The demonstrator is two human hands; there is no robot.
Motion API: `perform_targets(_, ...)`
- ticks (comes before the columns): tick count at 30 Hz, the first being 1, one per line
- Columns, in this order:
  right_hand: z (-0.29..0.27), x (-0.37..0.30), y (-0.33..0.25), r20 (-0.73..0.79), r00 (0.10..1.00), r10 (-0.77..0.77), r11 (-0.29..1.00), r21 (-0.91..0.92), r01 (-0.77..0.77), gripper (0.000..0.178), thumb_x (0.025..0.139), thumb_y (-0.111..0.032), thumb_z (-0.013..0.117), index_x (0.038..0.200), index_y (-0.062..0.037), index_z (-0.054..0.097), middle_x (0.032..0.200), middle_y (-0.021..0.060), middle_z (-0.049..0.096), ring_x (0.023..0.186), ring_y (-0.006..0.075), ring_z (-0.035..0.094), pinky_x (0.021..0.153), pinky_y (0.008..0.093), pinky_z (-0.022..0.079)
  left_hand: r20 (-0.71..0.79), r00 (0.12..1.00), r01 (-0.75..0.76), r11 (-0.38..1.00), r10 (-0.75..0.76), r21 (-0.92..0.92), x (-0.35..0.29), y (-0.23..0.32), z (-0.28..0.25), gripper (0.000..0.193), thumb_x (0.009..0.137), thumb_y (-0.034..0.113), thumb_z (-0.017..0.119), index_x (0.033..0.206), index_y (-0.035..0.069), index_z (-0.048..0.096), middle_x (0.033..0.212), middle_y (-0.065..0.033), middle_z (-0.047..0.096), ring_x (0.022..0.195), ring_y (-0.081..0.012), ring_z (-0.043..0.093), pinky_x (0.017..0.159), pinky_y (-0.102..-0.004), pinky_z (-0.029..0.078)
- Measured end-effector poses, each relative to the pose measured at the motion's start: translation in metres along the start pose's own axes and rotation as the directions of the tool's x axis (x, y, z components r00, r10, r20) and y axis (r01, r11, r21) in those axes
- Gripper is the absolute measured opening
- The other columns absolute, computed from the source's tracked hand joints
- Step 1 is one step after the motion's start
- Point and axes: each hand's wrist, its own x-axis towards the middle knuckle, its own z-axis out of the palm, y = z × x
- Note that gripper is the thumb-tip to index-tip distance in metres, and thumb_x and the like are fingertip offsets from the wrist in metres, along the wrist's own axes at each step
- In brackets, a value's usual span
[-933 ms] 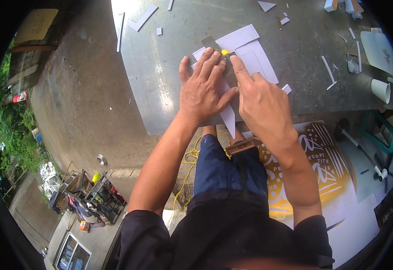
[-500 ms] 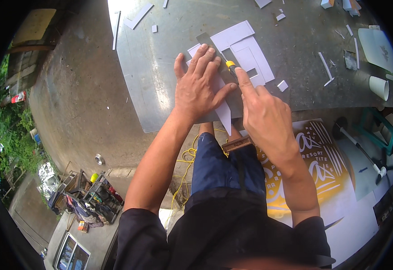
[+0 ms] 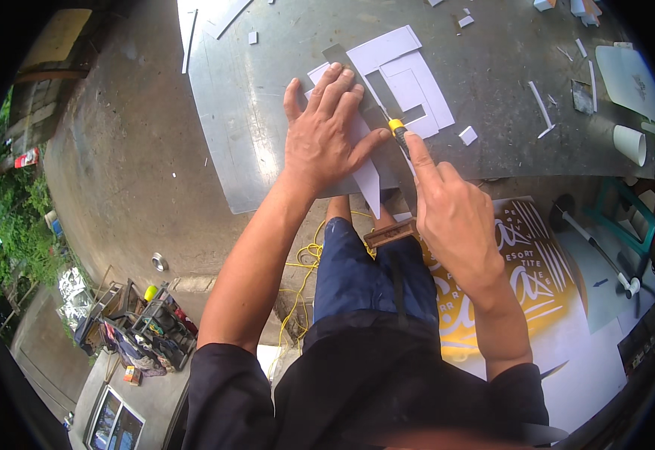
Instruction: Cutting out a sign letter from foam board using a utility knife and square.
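Note:
My left hand [image 3: 318, 142] lies flat with its fingers spread, pressing on a white pointed strip [image 3: 366, 180] at the near edge of the metal table. From under its fingertips the end of a grey straight strip [image 3: 335, 53] sticks out. My right hand [image 3: 455, 217] grips a utility knife [image 3: 398, 129] with a yellow and black handle, index finger stretched along it. The thin blade points away from me, at the left edge of a white cut sheet [image 3: 438, 94] with rectangular openings. Whether the blade touches the sheet is too small to tell.
White offcuts [image 3: 467, 136] lie scattered across the metal table [image 3: 492, 90]. A white cup [image 3: 630, 145] rests at the right, near a pale translucent sheet [image 3: 631, 82]. Below the table's edge are a yellow-and-white printed panel [image 3: 522, 300] and a yellow cord [image 3: 308, 255].
The knife and my right hand have drawn a little toward me and to the right. My left hand stays on the white strip, and the whole view has shifted slightly.

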Motion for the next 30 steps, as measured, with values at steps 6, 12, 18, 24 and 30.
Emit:
perform_targets(6, 0.004, -0.011, 0.004, 0.009, 1.0, 0.006, 1.0, 0.017, -0.006, 0.07, 0.091, -0.016, 0.069, 0.155, -0.01, 0.04, 0.087, 0.0158, 0.064, 0.075, 0.036, 0.072, 0.065, 0.0459, 0.059, 0.003, 1.0, -0.008, 1.0, 0.008, 0.025, -0.001, -0.002, 0.002, 0.071, 0.091, 0.064, 0.064, 0.132, 0.007, 0.059, 0.145, -0.0133, 0.054, 0.148, -0.0269, 0.038, 0.123, -0.0535, 0.008)
perform_targets(12, 0.004, -0.019, 0.005, 0.014, 1.0, 0.012, 1.0, 0.015, -0.012, 0.069, 0.094, -0.024, 0.07, 0.155, -0.0106, 0.041, 0.086, 0.0161, 0.064, 0.073, 0.0359, 0.072, 0.062, 0.0453, 0.057, 0.005, 1.0, -0.004, 1.0, 0.004, 0.022, -0.001, -0.001, 0.002, 0.072, 0.091, 0.065, 0.064, 0.132, 0.006, 0.059, 0.145, -0.0138, 0.054, 0.148, -0.0271, 0.038, 0.122, -0.0541, 0.009)
perform_targets(18, 0.009, -0.028, 0.008, -0.018, 1.0, 0.008, 1.0, -0.01, -0.008, 0.06, 0.099, -0.028, 0.064, 0.153, -0.0101, 0.044, 0.082, 0.0154, 0.062, 0.068, 0.0345, 0.07, 0.058, 0.0445, 0.056, 0.006, 1.0, -0.007, 1.0, 0.007, 0.03, -0.001, -0.002, 0.003, 0.072, 0.091, 0.065, 0.063, 0.132, 0.007, 0.06, 0.145, -0.0138, 0.054, 0.148, -0.027, 0.039, 0.122, -0.0537, 0.009)
perform_targets(24, 0.013, -0.035, 0.006, -0.018, 0.999, 0.046, 0.998, 0.041, -0.046, 0.062, 0.096, -0.006, 0.06, 0.155, -0.014, 0.043, 0.083, 0.0157, 0.062, 0.066, 0.0373, 0.067, 0.06, 0.0483, 0.052, 0.001, 1.0, -0.004, 1.0, 0.004, 0.03, -0.001, -0.002, 0.003, 0.071, 0.091, 0.065, 0.063, 0.132, 0.007, 0.06, 0.144, -0.0133, 0.054, 0.148, -0.0266, 0.038, 0.123, -0.0532, 0.008)
perform_targets(30, 0.014, -0.039, 0.006, -0.007, 0.998, 0.059, 0.998, 0.026, -0.059, 0.065, 0.094, -0.004, 0.061, 0.155, -0.0143, 0.043, 0.083, 0.0161, 0.061, 0.066, 0.0373, 0.066, 0.06, 0.0478, 0.052, 0.016, 1.0, 0.01, 1.0, -0.01, 0.02, 0.0, -0.001, 0.002, 0.07, 0.091, 0.065, 0.063, 0.131, 0.008, 0.06, 0.146, -0.0121, 0.054, 0.149, -0.0257, 0.037, 0.123, -0.0533, 0.008)
